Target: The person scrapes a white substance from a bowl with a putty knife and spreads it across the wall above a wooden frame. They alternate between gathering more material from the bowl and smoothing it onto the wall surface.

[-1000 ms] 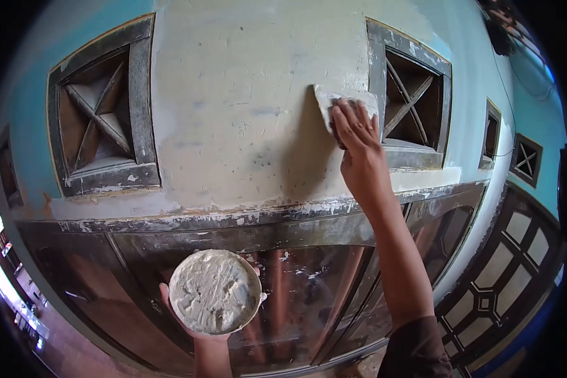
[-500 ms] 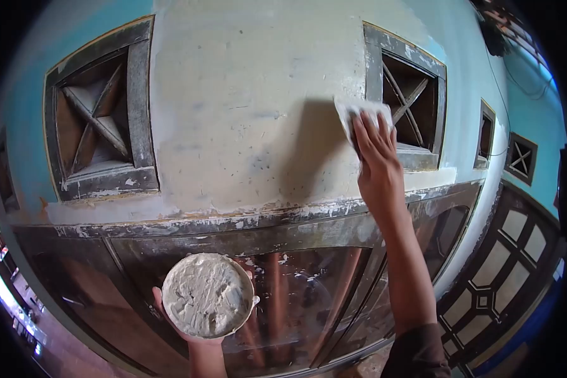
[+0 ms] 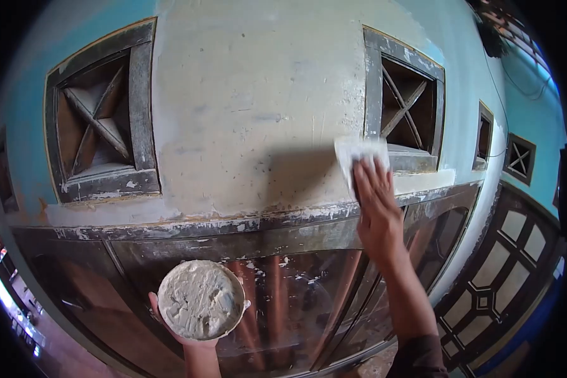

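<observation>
My left hand (image 3: 198,345) grips a round tub of putty (image 3: 200,300) from below, low in front of the glazed window. Thick off-white paste fills the tub, its surface rough and scooped. My right hand (image 3: 377,192) is closed on a flat whitish putty scraper (image 3: 361,159), slightly blurred. Its blade is at the wall (image 3: 264,94), beside the lower left corner of the right vent frame. The wall is cream with dark specks and patches, and a shadow falls left of the blade. Whether the blade's edge touches the wall is hard to tell.
Wooden vents with crossed bars, one left (image 3: 101,120) and one right (image 3: 404,101), flank the wall patch. Below runs a paint-flecked ledge (image 3: 233,223) over window glass (image 3: 296,296). A panelled door (image 3: 491,277) stands far right. A wire (image 3: 494,82) hangs at upper right.
My right hand has moved the scraper down the wall, from beside the vent's middle to its lower corner. The tub in my left hand has shifted slightly left and down.
</observation>
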`<action>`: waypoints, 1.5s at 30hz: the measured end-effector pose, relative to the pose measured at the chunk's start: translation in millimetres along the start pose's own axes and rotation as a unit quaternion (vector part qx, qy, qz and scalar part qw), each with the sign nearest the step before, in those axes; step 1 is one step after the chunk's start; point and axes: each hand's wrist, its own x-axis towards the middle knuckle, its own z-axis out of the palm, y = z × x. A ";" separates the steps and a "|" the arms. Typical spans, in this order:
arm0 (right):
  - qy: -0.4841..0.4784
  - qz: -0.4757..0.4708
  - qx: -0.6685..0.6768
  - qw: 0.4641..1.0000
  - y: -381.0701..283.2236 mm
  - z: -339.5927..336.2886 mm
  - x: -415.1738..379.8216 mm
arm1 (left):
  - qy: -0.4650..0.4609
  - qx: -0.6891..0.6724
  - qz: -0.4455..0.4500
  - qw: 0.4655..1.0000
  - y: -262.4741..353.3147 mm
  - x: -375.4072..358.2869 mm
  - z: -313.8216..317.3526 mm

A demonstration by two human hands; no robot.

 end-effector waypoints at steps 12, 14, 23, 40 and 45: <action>-0.107 -0.016 0.038 0.993 -16.4 56.8 -53.6 | 0.020 -0.008 0.028 0.999 21.3 -11.3 -6.7; -0.136 -0.013 0.037 0.990 -28.1 30.6 -59.6 | -0.007 0.032 0.021 0.999 30.8 -14.6 -8.4; 0.031 -0.033 -0.024 0.999 5.0 44.8 80.3 | -0.039 0.052 0.005 0.998 13.0 -7.2 -0.5; 0.024 -0.046 -0.074 0.996 -9.8 44.9 108.3 | -0.059 0.061 0.030 0.996 38.9 -25.2 12.1; -0.142 -0.048 -0.040 0.988 -44.0 69.0 3.0 | -0.059 0.046 0.039 0.996 44.4 -25.3 -2.2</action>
